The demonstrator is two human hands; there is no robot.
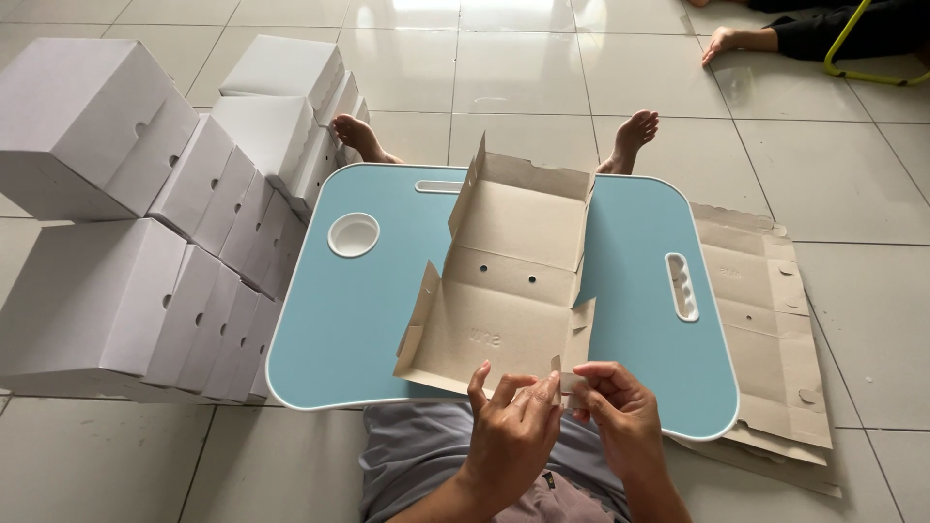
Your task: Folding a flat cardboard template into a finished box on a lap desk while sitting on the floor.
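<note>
Blue lap table (387, 320) on a shiny white tile floor (872, 320), with 1 half-folded brown box (504, 281) on top. Flat brown cardboard (765, 329) on the floor just beside it. White boxes (126, 252) stacked on the other side.

near box edge: the half-folded cardboard box (504, 281) has its near right corner covered by the left hand (511, 431) and right hand (620, 412)
embossed mark on box panel: too faint to read
forearms: cut off by bottom edge
lap desk (339, 320): middle hidden under the box
flat cardboard blanks (765, 320): left part hidden under the desk
white box stack (126, 223): cut off at left edge
other person (823, 29): mostly out of frame at top right
</note>
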